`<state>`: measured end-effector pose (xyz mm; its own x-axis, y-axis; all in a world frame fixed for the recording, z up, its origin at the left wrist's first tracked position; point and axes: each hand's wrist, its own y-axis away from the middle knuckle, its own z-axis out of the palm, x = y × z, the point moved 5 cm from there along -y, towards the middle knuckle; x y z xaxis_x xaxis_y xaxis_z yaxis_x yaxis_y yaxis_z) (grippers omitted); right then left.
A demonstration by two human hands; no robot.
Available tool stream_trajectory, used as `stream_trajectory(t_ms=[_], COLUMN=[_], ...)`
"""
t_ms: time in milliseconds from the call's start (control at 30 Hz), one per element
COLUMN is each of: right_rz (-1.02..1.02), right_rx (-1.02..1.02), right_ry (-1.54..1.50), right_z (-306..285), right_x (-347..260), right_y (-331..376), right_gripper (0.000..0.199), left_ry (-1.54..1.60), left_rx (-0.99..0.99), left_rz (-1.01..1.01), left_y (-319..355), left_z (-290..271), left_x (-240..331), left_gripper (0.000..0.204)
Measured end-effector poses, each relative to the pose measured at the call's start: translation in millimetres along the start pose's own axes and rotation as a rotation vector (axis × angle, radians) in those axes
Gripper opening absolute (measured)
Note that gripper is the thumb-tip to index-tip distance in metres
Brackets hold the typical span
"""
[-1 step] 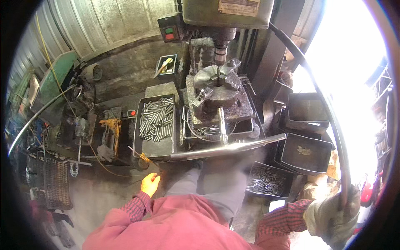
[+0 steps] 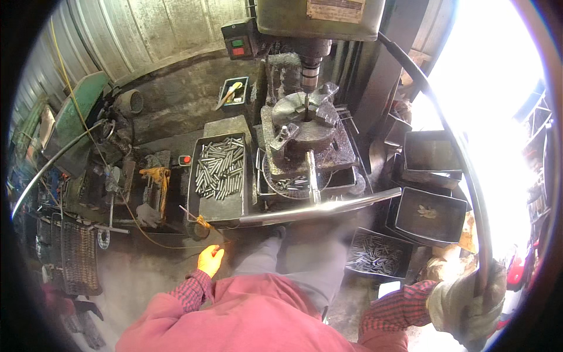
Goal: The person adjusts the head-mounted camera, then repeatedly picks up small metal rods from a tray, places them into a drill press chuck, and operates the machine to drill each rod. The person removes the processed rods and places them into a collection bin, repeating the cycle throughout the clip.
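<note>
Both gloved: right hand (image 2: 468, 302) clenched on curved drill-press lever (image 2: 455, 130), low end, presumably for leverage; left hand (image 2: 209, 261) empty, loosely curled, near front edge of bench (image 2: 170, 120).

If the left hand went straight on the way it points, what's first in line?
Probably the front edge of the metal tray holding the short rods; the left hand points toward it. Depth is unclear, so it might pass below.

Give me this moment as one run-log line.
Right hand: grey-gloved, gripping long curved grey metal lever | Left hand: bright orange-yellow, no object visible in it | Dark rectangular metal tray: short silvery metal pins inside
</note>
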<state>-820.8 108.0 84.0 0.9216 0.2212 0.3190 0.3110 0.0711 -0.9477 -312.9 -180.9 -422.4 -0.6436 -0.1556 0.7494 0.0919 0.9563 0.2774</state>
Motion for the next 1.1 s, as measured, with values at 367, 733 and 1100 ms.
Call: stream_trajectory(t_ms=[367,733,1100], right_rz=[0.095,-0.018,-0.726], right_rx=[-0.022,0.136,0.017], right_ry=[-0.446,-0.450,1.810], right_z=[-22.4,21.5,60.0], right_x=[19.5,-4.2,-57.5], right_y=[2.8,49.4,73.9], right_gripper=[0.043,0.060,0.049], left_ry=[-0.097,-0.163,-0.074], left_rx=[0.040,-0.068,-0.023], left_rz=[-0.256,-0.359,-0.295], left_y=[16.6,22.0,20.5], left_z=[-32.0,-28.6,-28.1], left_x=[-136.9,-148.6,-139.7], left_gripper=[0.036,0.047,0.048])
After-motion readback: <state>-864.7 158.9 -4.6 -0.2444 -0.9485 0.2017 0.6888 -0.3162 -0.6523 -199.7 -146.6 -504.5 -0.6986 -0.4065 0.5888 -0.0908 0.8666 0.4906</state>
